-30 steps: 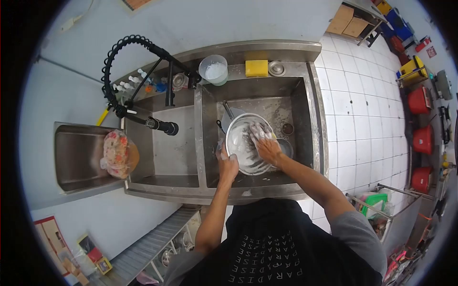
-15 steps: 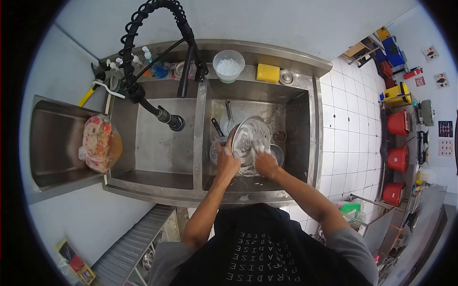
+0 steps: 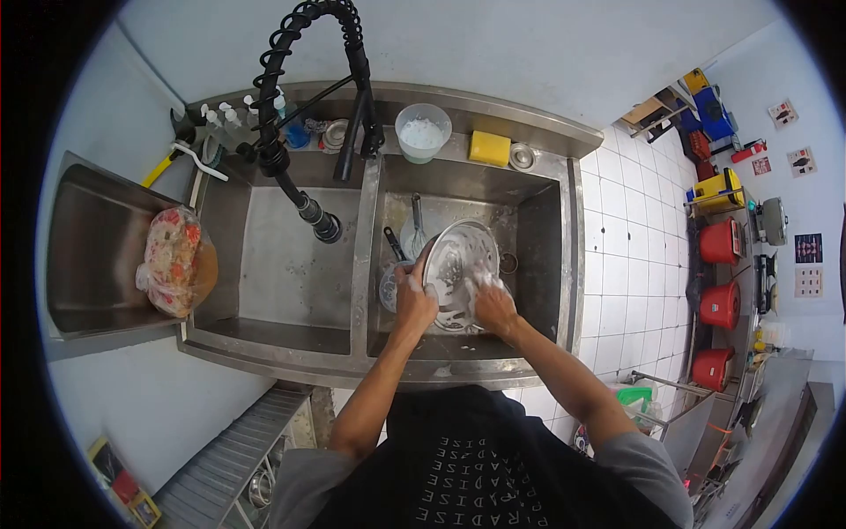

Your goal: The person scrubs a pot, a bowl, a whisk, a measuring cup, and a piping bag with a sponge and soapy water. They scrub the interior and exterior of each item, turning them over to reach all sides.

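A round metal bowl (image 3: 460,249), streaked with white foam inside, is tilted over the right sink basin. My left hand (image 3: 415,298) is closed on its left rim, thumb and fingers on either side of the wall. Inside the bowl, toward its right side, my right hand (image 3: 492,302) presses on the surface with its fingers bent. Foam and blur cover those fingertips, and whatever they may hold is hidden. A whisk (image 3: 418,227) and a black-handled strainer (image 3: 393,242) lie in the basin behind and left of the bowl.
A black spring faucet (image 3: 328,227) hangs over the left basin (image 3: 291,282). On the back ledge stand a tub of suds (image 3: 422,132), a yellow sponge (image 3: 489,148) and several pump bottles. A bag of food scraps (image 3: 172,260) sits far left.
My right hand has shifted slightly inside the bowl, rubbing its foamy surface. My left hand keeps its hold on the rim. The whole view has tilted a little.
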`<state>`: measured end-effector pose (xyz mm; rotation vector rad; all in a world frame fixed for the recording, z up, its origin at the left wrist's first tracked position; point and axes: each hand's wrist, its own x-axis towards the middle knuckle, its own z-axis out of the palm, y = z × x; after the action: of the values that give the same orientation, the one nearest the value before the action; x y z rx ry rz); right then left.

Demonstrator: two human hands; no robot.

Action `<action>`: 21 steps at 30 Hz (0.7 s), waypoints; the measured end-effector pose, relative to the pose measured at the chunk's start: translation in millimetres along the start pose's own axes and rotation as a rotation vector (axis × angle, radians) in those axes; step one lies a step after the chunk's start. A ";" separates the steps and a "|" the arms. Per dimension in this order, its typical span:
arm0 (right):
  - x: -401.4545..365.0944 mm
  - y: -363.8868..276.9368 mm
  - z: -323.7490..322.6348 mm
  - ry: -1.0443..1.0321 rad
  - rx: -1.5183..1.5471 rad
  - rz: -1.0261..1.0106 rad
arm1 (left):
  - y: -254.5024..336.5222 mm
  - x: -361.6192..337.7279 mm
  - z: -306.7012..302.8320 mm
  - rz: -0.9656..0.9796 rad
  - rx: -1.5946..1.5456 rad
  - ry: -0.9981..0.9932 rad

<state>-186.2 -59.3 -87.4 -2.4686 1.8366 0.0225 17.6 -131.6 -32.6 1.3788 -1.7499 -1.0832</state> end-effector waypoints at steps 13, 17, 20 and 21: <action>-24.7 -15.7 -22.9 -0.276 0.445 0.011 | 9.4 -8.6 3.5 -0.043 -0.025 -0.051; -31.8 12.2 -4.9 -0.140 0.336 0.041 | -0.6 -7.4 7.1 -0.004 -0.031 -0.007; -30.3 -23.2 -35.6 -0.204 0.474 0.061 | 8.0 -8.7 11.0 0.024 0.003 0.014; -29.0 -17.6 -33.7 -0.230 0.411 0.104 | 5.5 -9.0 13.5 0.023 -0.002 0.030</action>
<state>-178.6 -28.5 -51.5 -2.0043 1.6731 -0.0580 5.6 -119.4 -33.7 1.3636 -1.7388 -1.0462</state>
